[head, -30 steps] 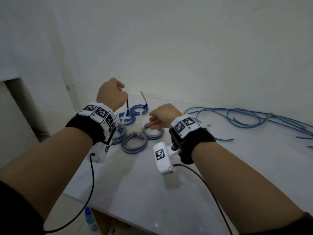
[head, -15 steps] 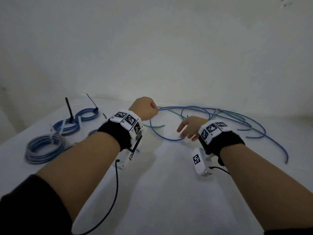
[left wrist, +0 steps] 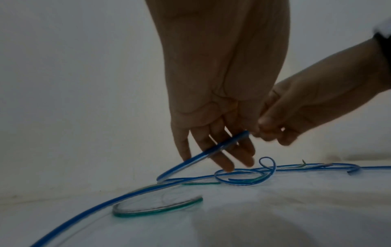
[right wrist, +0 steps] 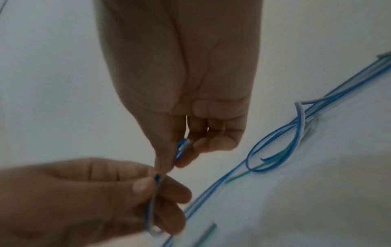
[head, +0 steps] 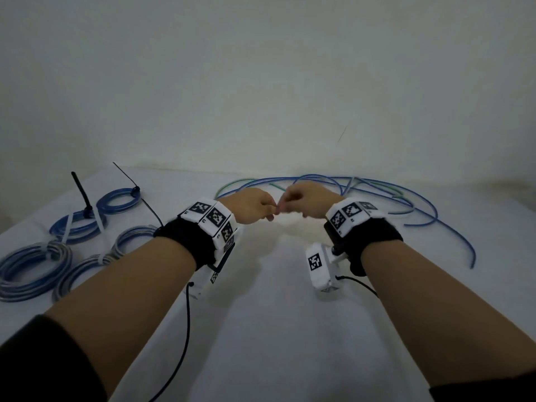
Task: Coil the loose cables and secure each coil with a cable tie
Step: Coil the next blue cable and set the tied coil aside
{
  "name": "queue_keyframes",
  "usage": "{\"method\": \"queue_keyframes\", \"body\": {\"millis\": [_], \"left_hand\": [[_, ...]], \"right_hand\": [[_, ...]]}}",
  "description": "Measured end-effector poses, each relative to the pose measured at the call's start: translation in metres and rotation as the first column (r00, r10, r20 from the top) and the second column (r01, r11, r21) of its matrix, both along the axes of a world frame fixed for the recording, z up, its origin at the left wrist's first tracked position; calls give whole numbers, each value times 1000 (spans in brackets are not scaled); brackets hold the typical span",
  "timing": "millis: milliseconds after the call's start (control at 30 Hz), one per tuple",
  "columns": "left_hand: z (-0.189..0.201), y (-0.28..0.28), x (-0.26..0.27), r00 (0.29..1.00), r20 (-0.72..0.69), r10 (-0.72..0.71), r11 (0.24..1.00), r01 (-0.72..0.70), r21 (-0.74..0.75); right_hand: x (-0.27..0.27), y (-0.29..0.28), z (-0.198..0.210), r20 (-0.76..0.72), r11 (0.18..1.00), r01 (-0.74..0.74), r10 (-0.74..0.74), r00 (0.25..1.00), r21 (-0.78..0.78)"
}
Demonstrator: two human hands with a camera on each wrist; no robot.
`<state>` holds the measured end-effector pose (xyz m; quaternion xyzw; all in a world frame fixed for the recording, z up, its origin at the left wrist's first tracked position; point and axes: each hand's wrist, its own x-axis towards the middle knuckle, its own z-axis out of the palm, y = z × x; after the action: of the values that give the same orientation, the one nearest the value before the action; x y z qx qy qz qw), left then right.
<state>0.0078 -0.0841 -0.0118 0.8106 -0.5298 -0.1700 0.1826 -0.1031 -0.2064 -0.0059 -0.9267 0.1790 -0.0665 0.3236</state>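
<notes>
from the head view i see my left hand (head: 251, 205) and my right hand (head: 309, 200) close together above the white table (head: 275, 329), fingertips almost touching. behind them lies a loose pile of cables (head: 385, 195), mostly blue with some green, spread along the back of the table. on the left side sit the coiled cables (head: 34, 265), each one a neat ring. some have white cable ties (head: 67, 227) around them and some have black cable ties (head: 82, 195) with tails sticking up. i can't see from here what my fingers hold.

from the left wrist view my left hand (left wrist: 215, 100) points down at the table. a blue cable (left wrist: 203, 155) runs up from the table and crosses in front of my fingers (left wrist: 224, 160), which hang mostly straight. its top end goes in between my thumb and the fingertips of my right hand (left wrist: 296, 113), which are bent around it. more cable lies in a small loop just behind, and a green cable (left wrist: 156, 212) curves on the table nearer the camera.

from the right wrist view my right hand (right wrist: 180, 100) pinches the blue cable (right wrist: 181, 148) between thumb and finger. my left hand (right wrist: 95, 197) pinches the same cable (right wrist: 151, 215) just below, thumb pressed on it. the rest of the cables (right wrist: 275, 150) lie on the table to the right.
</notes>
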Motion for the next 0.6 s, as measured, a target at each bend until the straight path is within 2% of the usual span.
{"method": "queue_keyframes", "body": {"millis": [67, 133, 200, 233, 300, 367, 433, 500, 567, 600], "left_hand": [[0, -3, -6, 985, -175, 5, 987, -33, -158], [7, -5, -16, 944, -330, 8, 940, -120, -320], [17, -7, -30, 899, -439, -6, 868, -213, -448], [24, -7, -37, 880, -474, -11, 833, -255, -491], [40, -5, -50, 830, -556, -46, 771, -325, -548], [53, -2, -60, 753, -646, -122, 731, -372, -571], [62, 1, -66, 697, -690, -195, 708, -387, -591], [66, 3, -72, 665, -704, -250, 661, -414, -626], [68, 5, -73, 649, -715, -259, 590, -480, -649], [68, 7, -71, 664, -707, -244, 554, -503, -663]], "right_hand": [[-7, -3, 9, 200, 975, 100, -141, 970, 200], [-14, -3, 16, 321, 881, 138, -305, 897, 452], [-21, -1, 19, 336, 782, 126, -399, 853, 610], [-23, 0, 18, 328, 769, 120, -400, 856, 627], [-31, 4, 17, 326, 821, 76, -306, 894, 566], [-40, 9, 14, 301, 920, 1, -130, 945, 392], [-45, 12, 8, 219, 974, -91, 45, 975, 206], [-49, 17, 3, 187, 976, -123, 89, 978, 179], [-53, 19, -1, 245, 967, -127, 71, 967, 221], [-57, 20, -1, 278, 966, -132, 67, 958, 222]]}}
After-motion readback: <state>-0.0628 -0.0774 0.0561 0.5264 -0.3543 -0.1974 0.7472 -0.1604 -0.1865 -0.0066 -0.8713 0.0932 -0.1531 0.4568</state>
